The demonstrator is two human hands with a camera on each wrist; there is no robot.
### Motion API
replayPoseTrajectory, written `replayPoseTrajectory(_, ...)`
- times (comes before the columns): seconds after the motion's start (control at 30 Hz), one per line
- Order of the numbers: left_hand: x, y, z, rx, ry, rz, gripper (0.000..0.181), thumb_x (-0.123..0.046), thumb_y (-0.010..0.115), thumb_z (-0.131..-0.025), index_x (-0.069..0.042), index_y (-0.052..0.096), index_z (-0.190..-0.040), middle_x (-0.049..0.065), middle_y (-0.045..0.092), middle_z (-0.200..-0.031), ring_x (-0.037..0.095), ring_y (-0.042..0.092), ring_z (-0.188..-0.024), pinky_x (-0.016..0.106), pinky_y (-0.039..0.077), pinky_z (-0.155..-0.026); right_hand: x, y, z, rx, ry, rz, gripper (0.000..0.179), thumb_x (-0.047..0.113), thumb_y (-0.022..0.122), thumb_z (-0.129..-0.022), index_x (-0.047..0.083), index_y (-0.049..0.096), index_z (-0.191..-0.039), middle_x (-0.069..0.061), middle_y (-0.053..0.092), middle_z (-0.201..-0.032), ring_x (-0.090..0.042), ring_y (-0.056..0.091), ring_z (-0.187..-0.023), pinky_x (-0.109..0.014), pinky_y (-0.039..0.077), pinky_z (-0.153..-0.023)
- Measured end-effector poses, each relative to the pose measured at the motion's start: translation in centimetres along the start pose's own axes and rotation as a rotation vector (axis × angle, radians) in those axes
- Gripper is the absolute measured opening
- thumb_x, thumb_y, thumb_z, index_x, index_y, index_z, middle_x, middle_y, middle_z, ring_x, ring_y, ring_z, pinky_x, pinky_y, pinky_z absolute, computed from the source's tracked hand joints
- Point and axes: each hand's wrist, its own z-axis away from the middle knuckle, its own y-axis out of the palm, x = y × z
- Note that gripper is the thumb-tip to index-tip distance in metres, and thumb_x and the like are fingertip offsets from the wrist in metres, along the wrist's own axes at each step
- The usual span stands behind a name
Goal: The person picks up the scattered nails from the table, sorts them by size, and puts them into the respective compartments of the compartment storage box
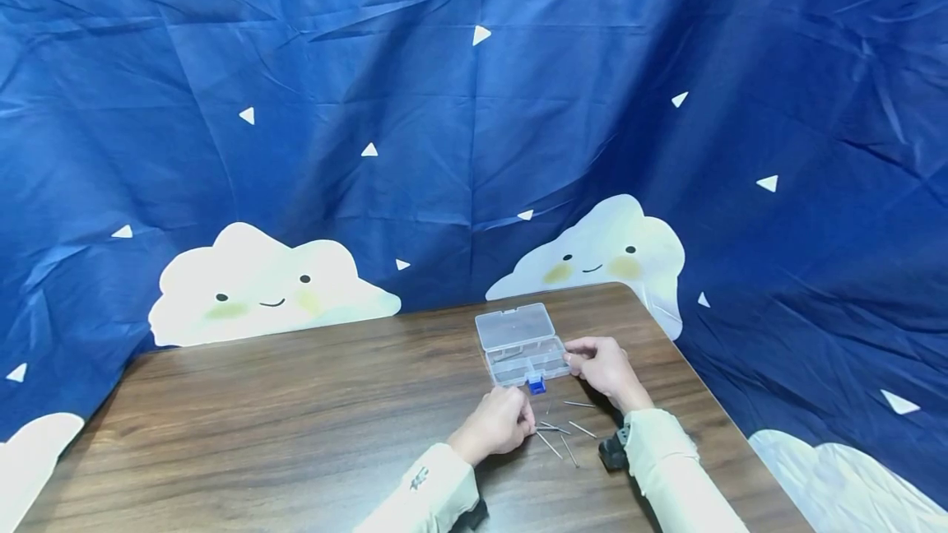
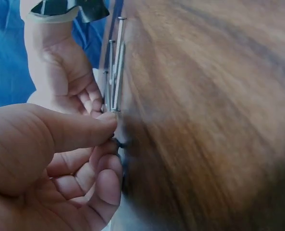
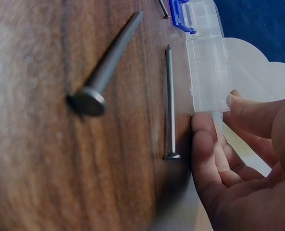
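A clear plastic compartment box [image 1: 511,375] lies with its lid [image 1: 516,326] swung back and its blue latch [image 1: 536,386] facing the near side. My right hand [image 1: 601,365] grips the box's right end between thumb and fingers. Several loose steel nails [image 1: 582,429] are scattered before the box. At their left edge, my left hand [image 1: 498,420] has thumb and forefinger pinched together on what looks like a nail, mostly hidden by the fingers. In the right wrist view, a nail [image 3: 170,101] lies close to the box. Some thin nails show inside the box.
The brown wooden table [image 1: 296,418] ends in a rounded corner at the far right. Behind it hangs a blue cloth [image 1: 415,105] with white clouds and triangles. A dark wrist device [image 1: 613,451] sits under my right wrist, beside the nails.
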Motion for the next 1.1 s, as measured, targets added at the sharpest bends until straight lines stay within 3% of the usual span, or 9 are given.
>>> replayPoseTrajectory(0.2,0.2,-0.5,-0.1,-0.022,-0.049,0.178,0.015,-0.003,0.075,-0.08,-0.014,0.075,-0.07,-0.016,0.061,-0.06,-0.003,0.047,-0.059,0.015,0.041,-0.059,0.0,-0.1,0.0,0.0,-0.007,0.001,0.023,0.004,0.07,-0.093,-0.005,0.071,-0.114,-0.012,0.073,-0.086,-0.019,0.066,-0.074,-0.029,0.053,-0.067)
replayPoseTrajectory(0.37,0.3,-1.1,-0.4,-0.057,-0.087,0.251,0.016,0.0,0.072,-0.081,-0.011,0.076,-0.07,-0.013,0.064,-0.061,-0.001,0.049,-0.059,0.017,0.043,-0.061,0.0,0.0,-0.1,-0.004,-0.022,0.008,0.023,0.004,0.07,-0.092,-0.005,0.071,-0.113,-0.012,0.071,-0.082,-0.018,0.065,-0.072,-0.029,0.053,-0.065)
replayPoseTrajectory(0.57,0.4,-1.9,-1.2,-0.094,-0.16,0.319,0.013,-0.005,0.076,-0.085,-0.01,0.076,-0.073,-0.01,0.063,-0.061,0.002,0.051,-0.058,0.021,0.045,-0.06,-0.1,-0.1,-0.1,0.005,-0.011,0.0,0.023,0.003,0.069,-0.093,-0.006,0.071,-0.114,-0.011,0.071,-0.081,-0.019,0.065,-0.072,-0.029,0.053,-0.065)
replayPoseTrajectory(0.8,1.0,-3.0,-2.8,-0.142,-0.246,0.327,0.011,-0.004,0.077,-0.084,-0.01,0.076,-0.075,-0.007,0.064,-0.063,0.006,0.053,-0.063,0.026,0.047,-0.062,0.2,0.0,0.2,0.014,-0.003,-0.014,0.023,0.001,0.068,-0.093,-0.007,0.07,-0.115,-0.013,0.071,-0.083,-0.02,0.065,-0.072,-0.03,0.054,-0.065)
replayPoseTrajectory(1.1,1.4,-3.5,-4.4,-0.179,-0.278,0.286,0.011,-0.006,0.079,-0.083,-0.011,0.077,-0.073,-0.008,0.065,-0.067,0.01,0.054,-0.066,0.027,0.049,-0.064,-0.1,0.1,-0.1,-0.006,0.001,-0.003,0.022,0.002,0.069,-0.093,-0.005,0.071,-0.113,-0.011,0.071,-0.082,-0.018,0.065,-0.071,-0.03,0.054,-0.065)
